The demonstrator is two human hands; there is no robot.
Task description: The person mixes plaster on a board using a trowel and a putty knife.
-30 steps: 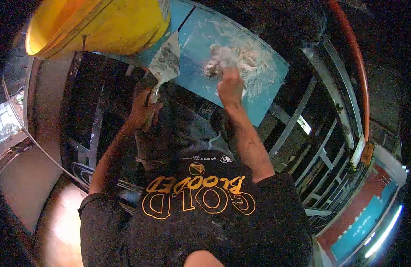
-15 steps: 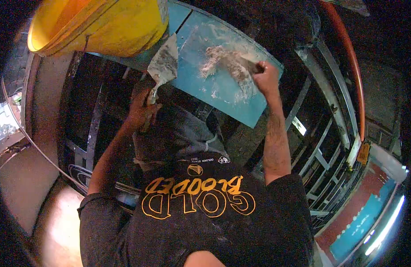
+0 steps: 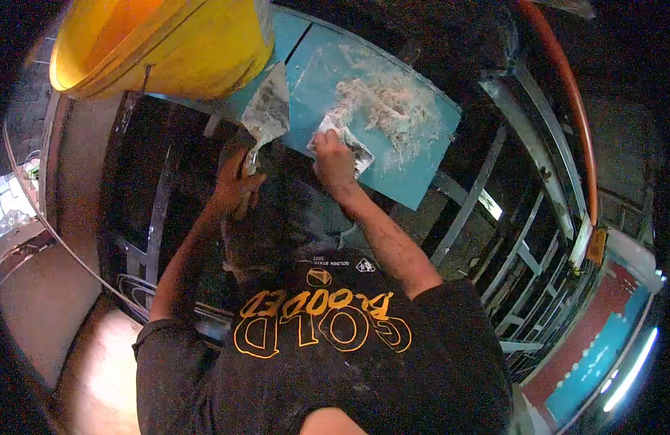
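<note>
My left hand (image 3: 237,177) is wrapped round the handle of a putty knife (image 3: 268,105), whose wide, stained blade points up beside the blue board (image 3: 414,181). In my right hand (image 3: 335,159) is a flat scraper (image 3: 358,154), gripped by its upper edge and lying on the board near its front edge. Pale, crumbly powder (image 3: 400,109) is spread over the board, with some of it touching the scraper. My right fingers hide part of the scraper.
A large yellow bucket (image 3: 197,54) stands at the upper left, beside the board. Metal frames (image 3: 472,188) fill the right side, with an orange pipe (image 3: 567,80) beyond them. A thin cable (image 3: 59,243) runs down the left.
My right hand has moved left and towards my body, from the board's right side to its front edge. The powder is more spread out. My left hand has hardly moved.
</note>
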